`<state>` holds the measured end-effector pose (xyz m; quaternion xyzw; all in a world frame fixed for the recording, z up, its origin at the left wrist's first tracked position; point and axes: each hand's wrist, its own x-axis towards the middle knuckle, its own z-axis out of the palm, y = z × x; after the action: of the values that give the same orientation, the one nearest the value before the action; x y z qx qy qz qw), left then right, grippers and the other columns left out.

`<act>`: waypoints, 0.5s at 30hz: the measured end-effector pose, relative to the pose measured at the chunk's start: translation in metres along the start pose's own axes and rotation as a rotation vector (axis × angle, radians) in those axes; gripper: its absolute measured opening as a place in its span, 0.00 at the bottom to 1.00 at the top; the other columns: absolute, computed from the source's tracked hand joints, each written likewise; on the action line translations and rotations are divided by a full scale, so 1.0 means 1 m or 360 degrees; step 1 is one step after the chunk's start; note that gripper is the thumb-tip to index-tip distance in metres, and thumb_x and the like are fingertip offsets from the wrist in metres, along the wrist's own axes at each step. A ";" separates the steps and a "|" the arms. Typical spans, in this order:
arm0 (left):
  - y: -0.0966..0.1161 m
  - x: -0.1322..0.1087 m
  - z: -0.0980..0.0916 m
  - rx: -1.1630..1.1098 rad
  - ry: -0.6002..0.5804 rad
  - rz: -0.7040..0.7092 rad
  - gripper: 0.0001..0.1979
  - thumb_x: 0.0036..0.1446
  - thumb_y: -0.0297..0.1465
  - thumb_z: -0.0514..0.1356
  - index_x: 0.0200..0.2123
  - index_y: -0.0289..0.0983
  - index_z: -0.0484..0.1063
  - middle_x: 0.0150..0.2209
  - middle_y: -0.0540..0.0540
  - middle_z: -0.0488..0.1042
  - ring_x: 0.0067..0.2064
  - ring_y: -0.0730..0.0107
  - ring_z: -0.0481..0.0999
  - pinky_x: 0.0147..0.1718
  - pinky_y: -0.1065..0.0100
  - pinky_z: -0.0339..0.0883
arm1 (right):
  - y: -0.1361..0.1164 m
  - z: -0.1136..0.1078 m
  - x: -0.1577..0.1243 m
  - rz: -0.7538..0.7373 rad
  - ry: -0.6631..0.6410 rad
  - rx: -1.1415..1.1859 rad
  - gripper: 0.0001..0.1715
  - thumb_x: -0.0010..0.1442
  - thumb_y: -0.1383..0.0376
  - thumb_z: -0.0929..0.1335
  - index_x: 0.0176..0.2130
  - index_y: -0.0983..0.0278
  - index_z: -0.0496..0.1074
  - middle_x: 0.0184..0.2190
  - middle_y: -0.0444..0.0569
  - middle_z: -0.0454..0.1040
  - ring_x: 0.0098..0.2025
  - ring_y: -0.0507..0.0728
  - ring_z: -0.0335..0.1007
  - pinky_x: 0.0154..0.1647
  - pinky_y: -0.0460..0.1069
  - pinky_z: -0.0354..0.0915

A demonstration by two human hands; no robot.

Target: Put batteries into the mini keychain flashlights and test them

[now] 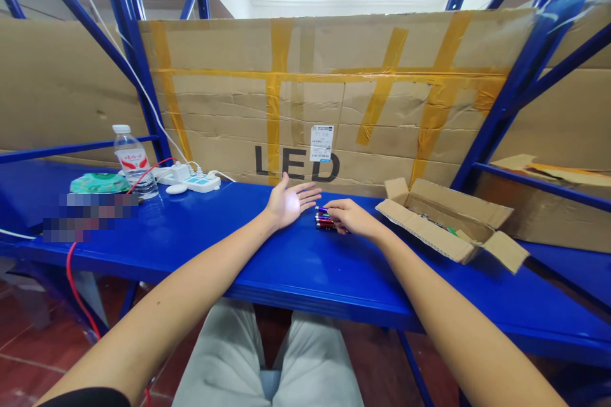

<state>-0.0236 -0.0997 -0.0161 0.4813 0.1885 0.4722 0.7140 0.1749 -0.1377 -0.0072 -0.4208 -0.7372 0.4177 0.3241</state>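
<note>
My left hand [290, 201] is held palm up over the blue table [191, 235], its fingers spread and nothing in it. A bright spot of light falls on its palm. To its right, my right hand [347, 216] is closed around a small blue-purple flashlight [321, 209] that points toward the left palm. Just below that flashlight several small red cylinders [324, 223] lie side by side on the table, partly hidden by the right hand's fingers.
An open cardboard box [429, 235] with small items inside is at the right. At the left are a water bottle [136, 162], a green packet [99, 183], a white power strip [203, 182] and a red cable [71, 267]. A large cardboard panel [229, 121] stands behind.
</note>
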 end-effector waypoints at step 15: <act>0.001 -0.001 -0.002 -0.0133 -0.0116 -0.0047 0.43 0.60 0.58 0.40 0.49 0.25 0.73 0.54 0.26 0.72 0.60 0.46 0.68 0.61 0.52 0.56 | -0.002 0.002 0.000 0.0027 -0.0045 0.0047 0.07 0.53 0.62 0.65 0.28 0.64 0.66 0.16 0.37 0.54 0.16 0.48 0.51 0.18 0.46 0.54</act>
<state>-0.0254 -0.0994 -0.0161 0.4651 0.1497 0.4512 0.7468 0.1732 -0.1390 -0.0065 -0.4163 -0.7319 0.4371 0.3162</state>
